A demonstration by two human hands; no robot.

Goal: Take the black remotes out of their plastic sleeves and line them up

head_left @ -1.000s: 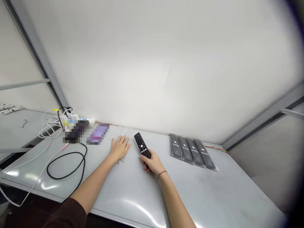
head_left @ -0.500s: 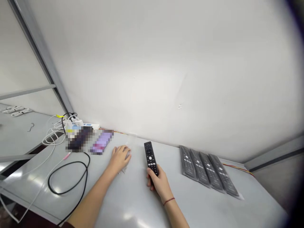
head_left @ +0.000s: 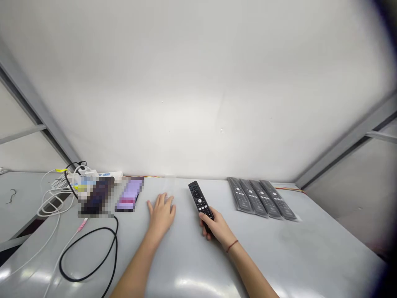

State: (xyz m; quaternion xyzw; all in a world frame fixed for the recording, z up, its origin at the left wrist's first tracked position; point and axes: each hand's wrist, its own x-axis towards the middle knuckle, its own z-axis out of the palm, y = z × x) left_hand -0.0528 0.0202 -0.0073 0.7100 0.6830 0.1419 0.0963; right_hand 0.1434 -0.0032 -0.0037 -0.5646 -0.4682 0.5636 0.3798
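Observation:
My right hand (head_left: 215, 225) is shut on a black TV remote (head_left: 200, 198), gripping its lower end with the button face turned up. My left hand (head_left: 161, 213) lies flat on the grey table (head_left: 279, 248) with fingers apart, holding nothing, a short way left of the remote. To the right of my right hand, several dark remotes in clear plastic sleeves (head_left: 262, 198) lie side by side against the wall. A pixelated purple item (head_left: 130, 194) is the nearest thing to the left of my left hand.
A pixelated dark item (head_left: 96, 196) sits next to a power strip (head_left: 108, 176) with plugs and white cables (head_left: 52, 203). A black cable loop (head_left: 89, 256) lies at the front left. A white wall rises behind the table, and a second table stands at the far left.
My view has swung and levelled, so the table's back edge now runs nearly horizontal. Both hands have stayed in place, with the remote still in my right hand.

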